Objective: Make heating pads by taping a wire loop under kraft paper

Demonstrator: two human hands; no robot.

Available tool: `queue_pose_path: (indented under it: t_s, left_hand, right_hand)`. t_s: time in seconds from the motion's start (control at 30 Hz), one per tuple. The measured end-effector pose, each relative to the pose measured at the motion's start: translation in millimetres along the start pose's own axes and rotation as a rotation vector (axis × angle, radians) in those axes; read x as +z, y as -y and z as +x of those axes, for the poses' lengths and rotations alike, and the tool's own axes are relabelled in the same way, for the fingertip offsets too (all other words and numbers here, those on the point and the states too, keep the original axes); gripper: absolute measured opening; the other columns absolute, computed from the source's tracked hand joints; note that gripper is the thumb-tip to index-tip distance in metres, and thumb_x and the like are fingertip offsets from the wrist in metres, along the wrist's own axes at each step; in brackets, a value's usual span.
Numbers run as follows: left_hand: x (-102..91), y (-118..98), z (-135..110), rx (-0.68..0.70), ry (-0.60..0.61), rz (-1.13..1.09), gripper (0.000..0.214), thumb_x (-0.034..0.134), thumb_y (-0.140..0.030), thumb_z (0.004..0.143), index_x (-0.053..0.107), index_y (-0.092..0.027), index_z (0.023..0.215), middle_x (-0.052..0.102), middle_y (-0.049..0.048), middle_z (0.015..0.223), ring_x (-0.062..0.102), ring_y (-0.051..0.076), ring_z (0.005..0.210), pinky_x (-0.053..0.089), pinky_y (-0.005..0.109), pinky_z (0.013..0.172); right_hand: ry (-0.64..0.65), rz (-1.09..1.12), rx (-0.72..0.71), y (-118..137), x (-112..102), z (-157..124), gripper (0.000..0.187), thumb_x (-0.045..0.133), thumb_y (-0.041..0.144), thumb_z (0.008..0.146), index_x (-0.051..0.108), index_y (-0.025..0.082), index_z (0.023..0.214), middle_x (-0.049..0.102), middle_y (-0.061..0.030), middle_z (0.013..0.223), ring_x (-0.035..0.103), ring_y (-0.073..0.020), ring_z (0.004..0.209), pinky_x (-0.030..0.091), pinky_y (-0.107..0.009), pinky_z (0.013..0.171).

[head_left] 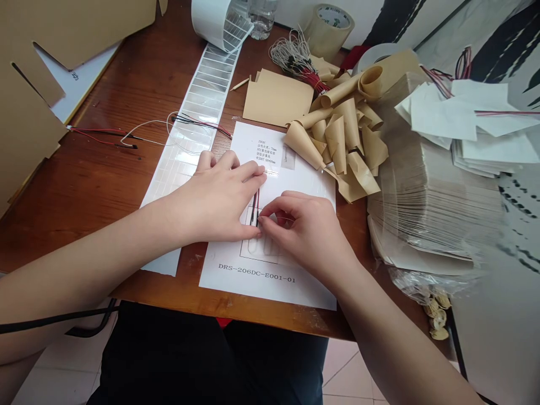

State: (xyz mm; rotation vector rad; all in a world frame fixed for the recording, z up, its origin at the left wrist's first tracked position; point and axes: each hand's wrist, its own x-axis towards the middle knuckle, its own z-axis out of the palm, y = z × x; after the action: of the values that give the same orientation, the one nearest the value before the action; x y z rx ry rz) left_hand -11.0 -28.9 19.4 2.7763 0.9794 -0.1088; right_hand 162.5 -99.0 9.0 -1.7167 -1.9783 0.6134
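Observation:
A white printed sheet (225, 275) lies near the table's front edge, marked "DRS-206DC-E001-01". My left hand (225, 194) rests across its left side, fingers spread and pressed down, with the thumb apart from them. Red and black wires (257, 200) run between its fingertips and thumb, over the outline drawn on the sheet. From the right, my right hand (306, 222) pinches a thin wire beside their dark ends, thumb and forefinger together. The exact tip of its grip is hidden. Under the left forearm passes a strip of labels (202, 95).
At the left stands a cardboard box (84, 34). Rolled brown paper pieces (346, 129), a wire bundle (295, 56) and a tape roll (331, 28) crowd the back right. A tall stack of sheets (434, 214) is at the right. Loose wires (105, 132) lie left.

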Motion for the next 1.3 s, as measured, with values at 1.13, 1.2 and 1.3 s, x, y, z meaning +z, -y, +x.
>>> queue_pose_path:
  t_s: [1.13, 1.2, 1.3]
  left_hand:
    - [-3.4, 0, 0, -0.011, 0.030, -0.023, 0.078, 0.059, -0.060, 0.085, 0.049, -0.018, 0.150, 0.044, 0.0110, 0.160, 0.041, 0.042, 0.129, 0.028, 0.059, 0.106]
    - [-3.2, 0, 0, -0.011, 0.021, -0.027, 0.078, 0.059, -0.061, 0.085, 0.050, -0.018, 0.150, 0.045, 0.0111, 0.160, 0.041, 0.042, 0.128, 0.028, 0.059, 0.105]
    - [-2.7, 0, 0, -0.010, 0.012, -0.037, 0.077, 0.059, -0.060, 0.085, 0.051, -0.019, 0.148, 0.045, 0.0111, 0.160, 0.041, 0.042, 0.129, 0.028, 0.058, 0.105]
  right_hand:
    - [0.031, -0.128, -0.093, -7, 1, -4, 0.013, 0.059, 0.014, 0.089, 0.070, 0.016, 0.084, 0.064, -0.0036, 0.083, 0.055, -0.0131, 0.063, 0.042, -0.028, 0.061]
    - [0.019, -0.127, -0.090, -6, 1, -4, 0.013, 0.059, 0.013, 0.088, 0.071, 0.017, 0.083, 0.064, -0.0035, 0.081, 0.055, -0.0130, 0.062, 0.042, -0.027, 0.061]
    - [0.006, -0.112, -0.095, -5, 0, -4, 0.013, 0.059, 0.012, 0.086, 0.070, 0.017, 0.081, 0.063, -0.0027, 0.078, 0.053, -0.0122, 0.060, 0.041, -0.026, 0.060]
